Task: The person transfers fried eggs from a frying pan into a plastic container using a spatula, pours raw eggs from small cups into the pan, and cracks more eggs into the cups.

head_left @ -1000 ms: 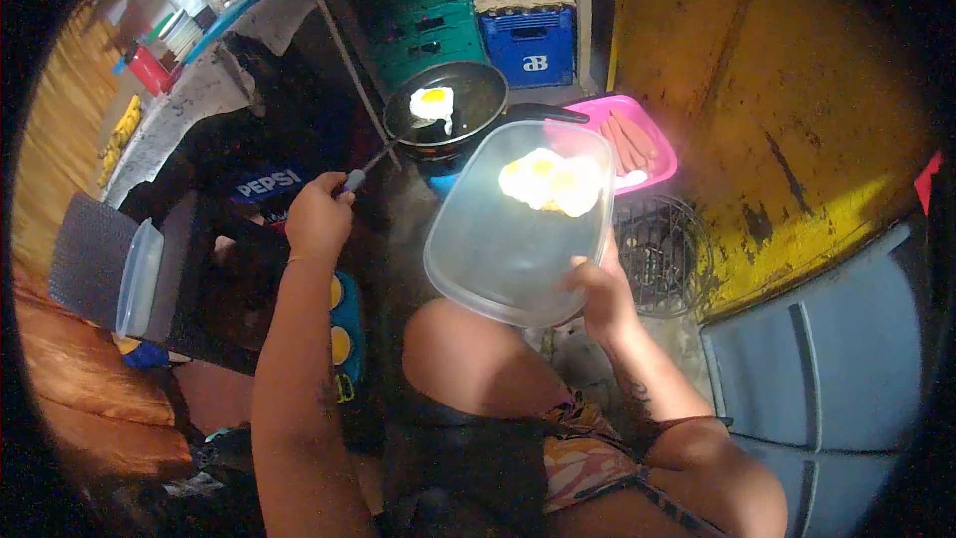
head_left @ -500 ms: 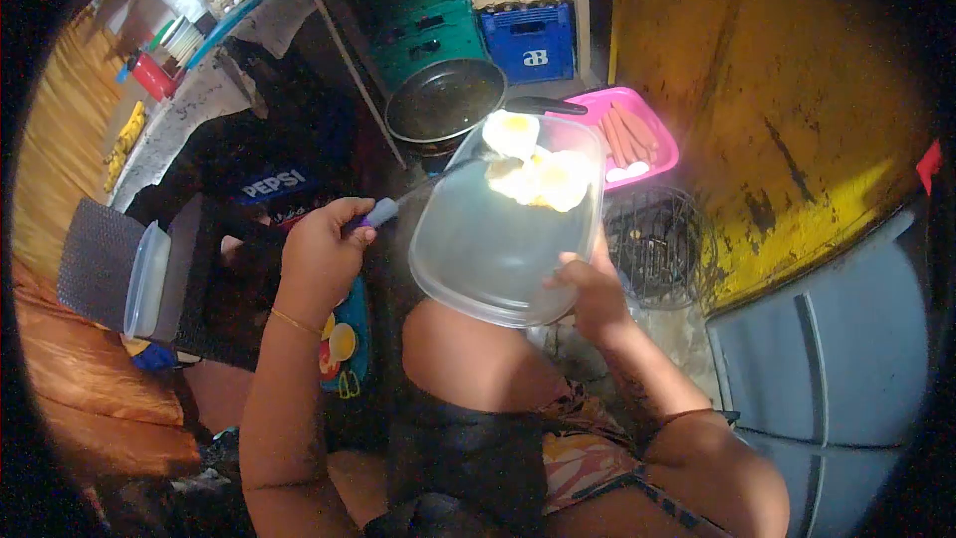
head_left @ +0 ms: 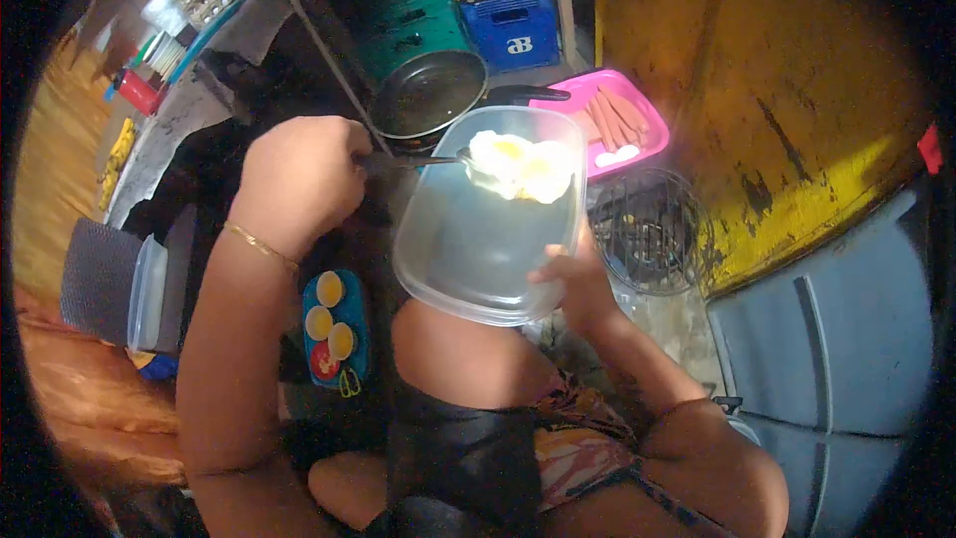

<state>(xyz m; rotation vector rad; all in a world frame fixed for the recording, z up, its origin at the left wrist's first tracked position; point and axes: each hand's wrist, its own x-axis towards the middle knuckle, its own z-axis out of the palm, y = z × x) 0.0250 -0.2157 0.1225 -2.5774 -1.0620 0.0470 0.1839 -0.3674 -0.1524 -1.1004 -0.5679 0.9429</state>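
My left hand (head_left: 304, 174) is closed around the handle of a thin-shafted spatula (head_left: 423, 160), its far end against the fried eggs and partly hidden by them. The fried eggs (head_left: 523, 167), bright white with yellow yolks, lie bunched at the far end of a clear plastic container (head_left: 458, 249). My right hand (head_left: 578, 284) grips this container at its near right side, thumb over the rim, and keeps it tilted above my knee. Behind the container sits a black frying pan (head_left: 428, 95), its dark handle pointing right.
A pink tray (head_left: 652, 144) holds hotdogs (head_left: 619, 120) and white eggs (head_left: 617, 154). Nearby is a round wire grill (head_left: 652, 229). Low on the left, a teal tray (head_left: 349, 284) carries several yellow-filled cups. A blue crate (head_left: 510, 30) with egg cartons stands behind; a grey-blue panel (head_left: 777, 329) borders the right.
My left hand has rolled over and moved up and slightly left. The egg at the container's far edge now lies lower, against the others. The camera view has shifted slightly.
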